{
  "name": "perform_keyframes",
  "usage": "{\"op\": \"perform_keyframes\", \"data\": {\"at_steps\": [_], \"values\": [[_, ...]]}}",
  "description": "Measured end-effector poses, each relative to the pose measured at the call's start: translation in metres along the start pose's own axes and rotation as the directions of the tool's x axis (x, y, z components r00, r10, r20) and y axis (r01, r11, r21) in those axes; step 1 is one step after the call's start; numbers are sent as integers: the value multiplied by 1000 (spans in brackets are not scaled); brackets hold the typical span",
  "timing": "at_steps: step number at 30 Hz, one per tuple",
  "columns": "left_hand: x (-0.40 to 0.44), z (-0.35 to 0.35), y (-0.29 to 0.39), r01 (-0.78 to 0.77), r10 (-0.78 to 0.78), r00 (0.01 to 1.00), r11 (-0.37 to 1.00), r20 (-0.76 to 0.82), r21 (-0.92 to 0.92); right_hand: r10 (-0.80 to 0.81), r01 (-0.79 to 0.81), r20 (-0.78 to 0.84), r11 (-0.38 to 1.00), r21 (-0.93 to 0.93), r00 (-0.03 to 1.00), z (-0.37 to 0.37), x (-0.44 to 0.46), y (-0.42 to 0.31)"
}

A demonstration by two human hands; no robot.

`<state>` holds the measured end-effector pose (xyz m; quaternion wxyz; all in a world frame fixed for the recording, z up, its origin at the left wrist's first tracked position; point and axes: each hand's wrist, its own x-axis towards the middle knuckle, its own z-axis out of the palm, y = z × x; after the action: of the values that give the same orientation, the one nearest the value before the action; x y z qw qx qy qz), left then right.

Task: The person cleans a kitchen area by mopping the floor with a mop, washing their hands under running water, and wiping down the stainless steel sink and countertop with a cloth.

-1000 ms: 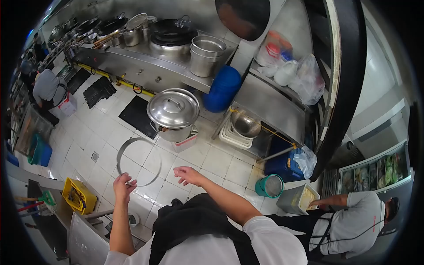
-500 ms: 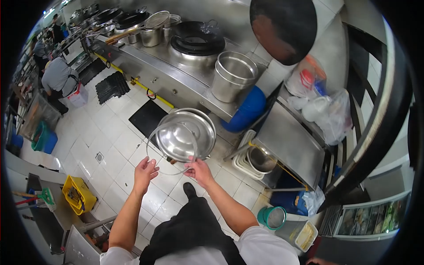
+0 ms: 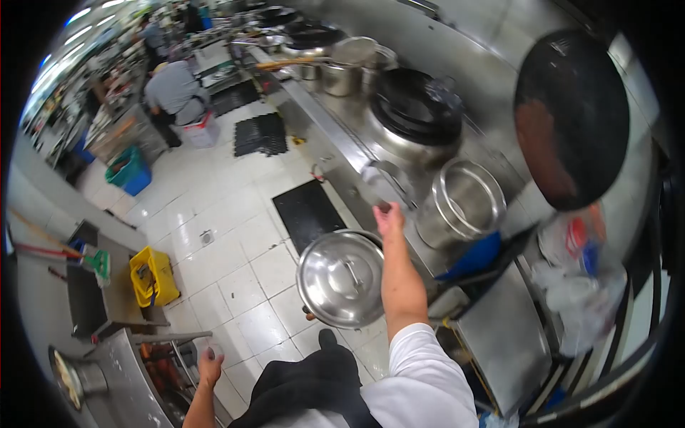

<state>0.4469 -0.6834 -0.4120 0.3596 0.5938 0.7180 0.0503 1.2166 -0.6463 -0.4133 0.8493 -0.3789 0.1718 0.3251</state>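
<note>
My right hand (image 3: 389, 220) reaches forward over the front edge of the steel stove counter, fingers closed. In it is a thin greyish ring (image 3: 408, 191), blurred and seen at a slant. Below that arm, a large pot with a shiny steel lid (image 3: 341, 278) stands at floor level; the forearm overlaps its right side. My left hand (image 3: 209, 365) hangs low by a metal cart (image 3: 135, 381), blurred, its fingers loosely apart with nothing visible in them. Right of my right hand, nested steel pots (image 3: 467, 203) rest on the counter.
Black woks (image 3: 417, 107) and a pot with a strainer (image 3: 342, 78) sit along the stove. A big wok (image 3: 571, 118) hangs at the right. Black mats (image 3: 307, 214) lie on the tiles. A yellow bucket (image 3: 153, 276) stands left. A person (image 3: 175, 93) sits farther back.
My right hand has carried the ring from above the lidded pot to the stove counter. My left hand has let the ring go and dropped down left. The view has turned left.
</note>
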Motion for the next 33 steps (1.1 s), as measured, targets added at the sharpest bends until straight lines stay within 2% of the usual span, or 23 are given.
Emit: {"op": "perform_keyframes", "data": {"at_steps": [2,3,4,5,6,7,9,10,11,13,15,17,20,23,24,26,27,28,29,30,31,32,33], "values": [[-39,-14,-44,266,-271,962,958,-28,-103,-11,12,-24,997,78,1000,-4,40,0],[-57,-19,-81,371,-371,928,919,26,-133,-32,19,121,994,108,992,-11,54,0],[-70,-21,-108,465,-457,885,869,88,-167,-7,-3,112,995,95,994,-11,70,-5],[-90,-22,-117,522,-524,850,822,57,-228,-40,37,48,997,63,998,-2,67,-12],[-118,-24,-125,575,-589,807,767,40,-285,-34,42,-101,996,81,994,7,67,-18],[-144,-23,-130,622,-652,757,705,33,-341,-20,25,-55,994,103,998,-8,95,-19],[-177,-22,-137,660,-708,704,617,64,-428,-36,47,-117,995,85,992,-15,111,-26],[-194,-18,-140,678,-735,672,564,86,-472,-20,25,-89,998,63,996,-21,117,-30],[-210,-9,-140,665,-747,663,557,50,-498,33,-34,16,998,49,999,-35,135,-34],[-235,6,-139,640,-766,642,550,-19,-536,-2,2,10,1000,-21,1000,-27,121,-41],[-257,19,-149,657,-793,607,465,50,-594,4,-14,-140,997,-77,990,-5,80,-47],[-272,38,-157,648,-811,580,401,77,-647,-9,-6,-104,989,-146,995,-1,61,-46],[-295,50,-149,611,-840,540,349,52,-711,-2,-39,-206,980,-196,979,9,32,-41],[-316,59,-154,564,-844,535,334,27,-755,64,-96,-94,911,-400,994,-5,50,-16],[-321,67,-167,548,-842,539,331,21,-769,-21,1,-33,860,-511,999,10,15,2],[-334,84,-185,513,-840,542,315,17,-799,103,11,146,779,-627,984,14,-20,54],[-343,90,-188,497,-841,541,303,18,-813,259,-69,188,738,-671,947,13,-30,86],[-351,94,-193,480,-840,542,293,16,-827,369,71,360,607,-791,857,4,-47,132],[-360,99,-199,476,-851,524,272,21,-837,443,0,333,600,-800,832,-5,-94,180],[-370,114,-212,473,-863,504,247,30,-846,561,230,555,546,-806,615,-14,-173,206],[-384,137,-221,467,-880,472,201,51,-861,810,152,404,377,-914,424,-44,-179,260],[-401,166,-256,526,-729,678,570,-92,-631,915,196,218,158,-968,340,-60,-242,287],[-413,205,-286,577,-663,743,705,-93,-412,971,290,21,-50,-956,237,-74,-311,312]]}}
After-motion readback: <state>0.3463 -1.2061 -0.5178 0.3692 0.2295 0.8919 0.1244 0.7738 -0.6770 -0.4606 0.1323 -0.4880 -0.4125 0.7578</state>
